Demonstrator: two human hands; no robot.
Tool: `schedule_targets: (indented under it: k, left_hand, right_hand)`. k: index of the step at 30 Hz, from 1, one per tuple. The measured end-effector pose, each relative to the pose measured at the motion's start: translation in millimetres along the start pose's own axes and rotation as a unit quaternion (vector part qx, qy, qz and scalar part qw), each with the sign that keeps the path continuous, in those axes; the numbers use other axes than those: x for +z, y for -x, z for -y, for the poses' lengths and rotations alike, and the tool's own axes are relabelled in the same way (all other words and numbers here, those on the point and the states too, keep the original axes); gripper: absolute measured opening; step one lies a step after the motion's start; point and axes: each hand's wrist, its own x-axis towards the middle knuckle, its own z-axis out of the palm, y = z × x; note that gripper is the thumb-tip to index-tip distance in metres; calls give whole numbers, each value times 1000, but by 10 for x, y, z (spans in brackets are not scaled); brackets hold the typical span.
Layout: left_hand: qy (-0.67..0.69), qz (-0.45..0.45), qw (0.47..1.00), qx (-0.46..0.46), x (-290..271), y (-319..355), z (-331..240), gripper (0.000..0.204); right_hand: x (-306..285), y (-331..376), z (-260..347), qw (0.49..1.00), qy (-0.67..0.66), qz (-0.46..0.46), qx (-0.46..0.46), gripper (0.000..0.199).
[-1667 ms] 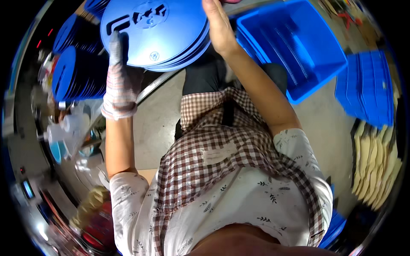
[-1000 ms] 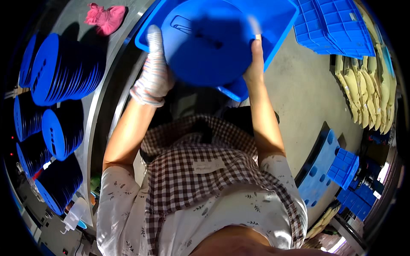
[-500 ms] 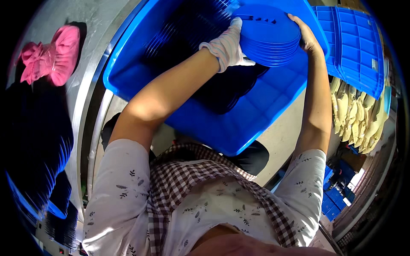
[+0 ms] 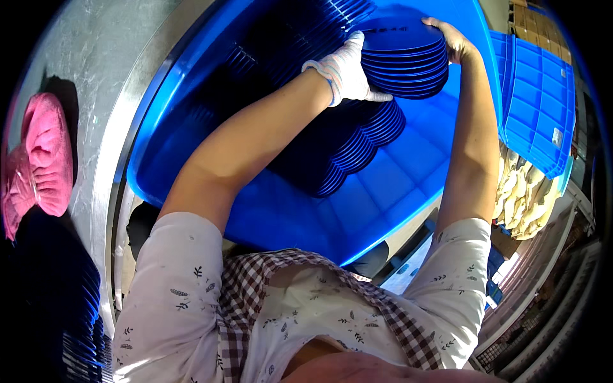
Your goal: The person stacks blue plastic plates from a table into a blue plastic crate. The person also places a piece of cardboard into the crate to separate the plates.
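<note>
Between both hands I hold a stack of round blue discs point(image 4: 405, 64) inside a large blue plastic bin point(image 4: 306, 233). My left hand point(image 4: 347, 69), in a pale striped glove, grips the stack's left side, thumb and fingers spread around it. My bare right hand point(image 4: 452, 39) is closed on the far right edge of the stack, some of its fingers hidden behind it. Just below the held discs, more stacked blue discs point(image 4: 357, 150) stand in rows in the bin. Further rows at the bin's left lie in deep shadow.
A pink cloth bundle point(image 4: 48, 153) lies on the grey metal table point(image 4: 105, 83) at the left, with dark stacks point(image 4: 83, 300) nearer me. Blue crates point(image 4: 539, 96) stand at the right, above pale yellow bagged items point(image 4: 523, 195).
The held stack has tilted, so its top face shows less and its edges more. The view has shifted, and the disc rows in the bin now show more clearly beneath it.
</note>
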Motion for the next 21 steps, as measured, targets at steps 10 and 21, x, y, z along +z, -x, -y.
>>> schedule_targets:
  k: [10, 21]
  left_hand:
    - [191, 70, 971, -124, -142, -151, -118, 122]
    - [-227, 91, 970, 13, -258, 244, 786, 95]
  right_hand:
    - [175, -228, 195, 990, 133, -48, 6, 87]
    - [256, -149, -212, 999, 43, 22, 25, 87]
